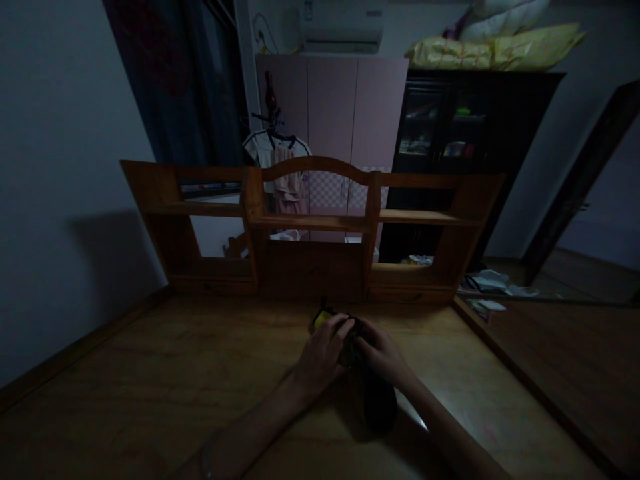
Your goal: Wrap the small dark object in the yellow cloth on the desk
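The room is dim. Both hands meet over a small dark object with a yellow part [323, 319] on the wooden desk [150, 373]. My left hand [320, 353] curls its fingers over the object's left side. My right hand [383, 353] closes on its right side. A dark elongated shape [379, 400], maybe a pouch or a shadow, lies under my right wrist. What the object is stays unclear in the low light.
A wooden shelf unit [310, 227] stands along the desk's far edge. Behind it are a pink wardrobe [350, 113], hanging clothes [280, 167] and a dark cabinet [460, 133] topped with yellow bags. Papers [490, 283] lie to the right.
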Demonstrator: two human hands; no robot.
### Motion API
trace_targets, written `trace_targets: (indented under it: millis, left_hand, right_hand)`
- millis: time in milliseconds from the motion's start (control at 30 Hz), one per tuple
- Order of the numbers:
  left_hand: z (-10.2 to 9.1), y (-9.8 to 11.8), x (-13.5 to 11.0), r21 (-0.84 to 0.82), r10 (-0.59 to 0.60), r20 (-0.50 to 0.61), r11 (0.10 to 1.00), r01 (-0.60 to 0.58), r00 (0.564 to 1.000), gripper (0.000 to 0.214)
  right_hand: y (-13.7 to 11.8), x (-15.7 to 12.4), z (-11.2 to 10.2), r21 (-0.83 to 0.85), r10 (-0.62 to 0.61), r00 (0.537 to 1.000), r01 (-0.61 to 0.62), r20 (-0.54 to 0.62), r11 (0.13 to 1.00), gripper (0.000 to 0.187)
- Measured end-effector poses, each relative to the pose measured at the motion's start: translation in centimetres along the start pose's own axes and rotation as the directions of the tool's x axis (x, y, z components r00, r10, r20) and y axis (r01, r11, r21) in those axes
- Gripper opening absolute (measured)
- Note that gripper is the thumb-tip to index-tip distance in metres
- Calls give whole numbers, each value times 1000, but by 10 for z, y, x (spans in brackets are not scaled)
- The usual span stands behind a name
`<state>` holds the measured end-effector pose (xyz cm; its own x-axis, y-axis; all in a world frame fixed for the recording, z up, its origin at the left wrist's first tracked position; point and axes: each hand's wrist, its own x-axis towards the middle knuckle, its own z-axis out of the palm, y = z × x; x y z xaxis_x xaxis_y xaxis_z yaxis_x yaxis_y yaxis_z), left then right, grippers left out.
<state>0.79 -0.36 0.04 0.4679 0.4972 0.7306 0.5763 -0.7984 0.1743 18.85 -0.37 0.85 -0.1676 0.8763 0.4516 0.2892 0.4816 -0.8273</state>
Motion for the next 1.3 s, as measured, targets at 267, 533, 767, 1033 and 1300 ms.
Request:
trace_targets:
  millis: [267, 533, 767, 1033, 1300]
  left_hand:
    - [-4, -7, 6, -185, 54, 68, 982, -41, 996, 77]
    - [-8, 1, 10, -176, 26, 133, 984, -2, 991, 79]
    - [-5, 1, 4, -134, 20, 110, 991, -5, 994, 79]
    - [-3, 2, 1, -87, 21, 38, 996, -18, 999, 78]
    - [0, -1, 1, -68, 65, -89, 995, -72, 994, 68]
  right_hand:
    - [-13, -8, 0, -369, -88, 994, 60, -59, 928, 42]
    - [-11, -8, -11, -596, -248, 968, 185, -25, 781, 46]
    - [-13, -12, -8, -591, -329, 944, 263, -4, 762, 38]
    - [-5, -12, -6, -517, -203, 974, 123, -101, 847, 32]
    - [-12, -9, 0, -416, -83, 982, 5, -169, 909, 27]
